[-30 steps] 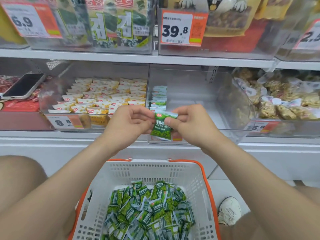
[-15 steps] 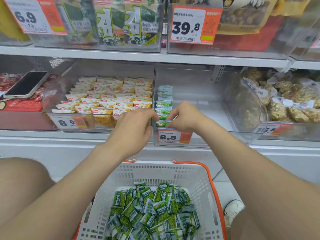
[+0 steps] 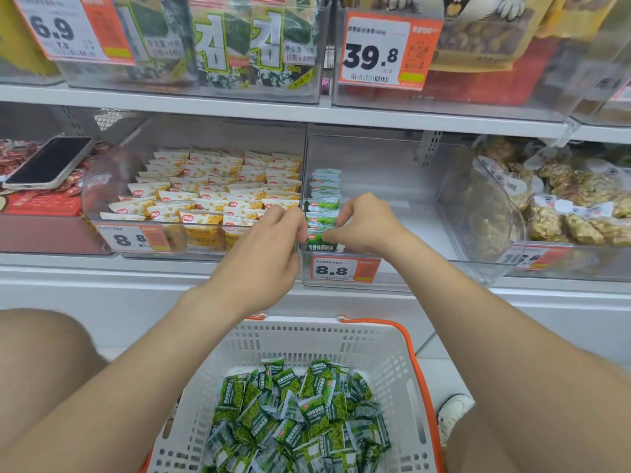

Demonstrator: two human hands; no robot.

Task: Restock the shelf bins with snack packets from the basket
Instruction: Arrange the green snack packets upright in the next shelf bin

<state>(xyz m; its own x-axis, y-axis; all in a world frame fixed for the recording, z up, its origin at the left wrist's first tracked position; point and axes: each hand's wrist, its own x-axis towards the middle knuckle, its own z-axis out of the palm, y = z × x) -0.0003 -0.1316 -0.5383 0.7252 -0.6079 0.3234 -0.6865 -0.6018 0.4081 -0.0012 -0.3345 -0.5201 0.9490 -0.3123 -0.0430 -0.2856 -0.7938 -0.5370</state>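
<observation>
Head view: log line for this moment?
left hand: pinches green packet | right hand: pinches same | spot: front of bin row | basket: more packets

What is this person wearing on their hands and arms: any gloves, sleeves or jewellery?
Nothing that shows. The left hand and the right hand are bare, with no gloves, rings or watch visible. Both forearms are uncovered, with no sleeve in view.

"6.9" is printed on the upper left price tag [image 3: 71,29], and "39.8" on the orange-edged price tag [image 3: 386,51] further right. "(2克×8包)" is marked on the seaweed packs [image 3: 269,46]. "8.8" is shown on the yellow-packet bin's tag [image 3: 131,238] and on the green-packet bin's tag [image 3: 343,269]. "蒜香味青豌豆" is printed on the front green packet [image 3: 321,246].
</observation>
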